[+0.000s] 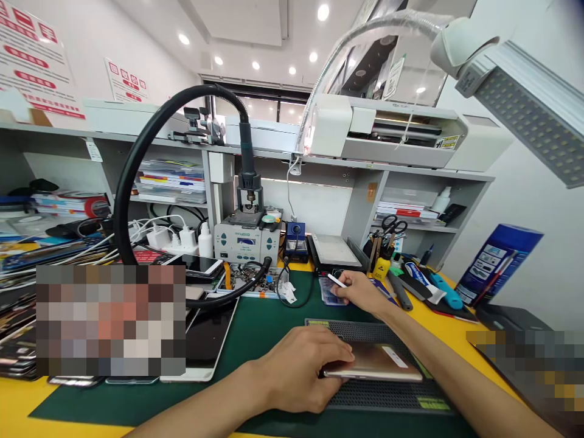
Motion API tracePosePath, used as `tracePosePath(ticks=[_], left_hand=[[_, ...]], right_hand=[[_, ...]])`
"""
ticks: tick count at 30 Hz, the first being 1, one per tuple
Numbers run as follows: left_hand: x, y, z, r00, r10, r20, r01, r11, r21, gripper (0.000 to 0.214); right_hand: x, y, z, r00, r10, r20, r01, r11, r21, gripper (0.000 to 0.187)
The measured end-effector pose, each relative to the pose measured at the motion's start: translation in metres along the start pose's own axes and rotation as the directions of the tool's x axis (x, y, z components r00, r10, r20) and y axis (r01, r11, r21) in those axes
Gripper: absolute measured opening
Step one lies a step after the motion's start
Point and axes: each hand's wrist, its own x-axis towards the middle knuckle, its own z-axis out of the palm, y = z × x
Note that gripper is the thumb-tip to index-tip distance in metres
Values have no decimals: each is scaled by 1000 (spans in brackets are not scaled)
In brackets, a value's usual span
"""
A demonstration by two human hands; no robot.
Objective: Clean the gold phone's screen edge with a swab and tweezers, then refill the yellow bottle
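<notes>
My left hand [308, 368] is closed around the near end of a gold phone [376, 364]. The phone's back faces up, with a white sticker at its far right end, and it is held over a dark perforated work mat [365, 398]. Farther back, my right hand [365, 293] is closed, its fingertips at a slim white stick-like tool [336, 280]. Just beneath those fingers lies a small clear bluish plastic case [329, 297]. The fingers hide part of the case, and the tool's exact kind cannot be made out.
A hot-air station [249, 240] with a thick black hose stands behind. Left of the mat are tablets [207, 340] and a tray of small parts [235, 277]. Scissors [393, 225], a blue can [495, 264] and tools crowd the right. A lamp [533, 103] hangs overhead.
</notes>
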Motion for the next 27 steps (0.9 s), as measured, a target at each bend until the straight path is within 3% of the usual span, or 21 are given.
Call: tracePosePath(ticks=[9, 27], left_hand=[[0, -2, 1, 1000, 5, 4, -5, 1000, -1, 39], [-3, -4, 3, 999, -11, 39, 9, 999, 41, 41]], right_hand=[[-1, -5, 1, 999, 46, -7, -45, 995, 94, 21], [-15, -23, -7, 1000, -7, 0, 7, 1000, 21, 27]])
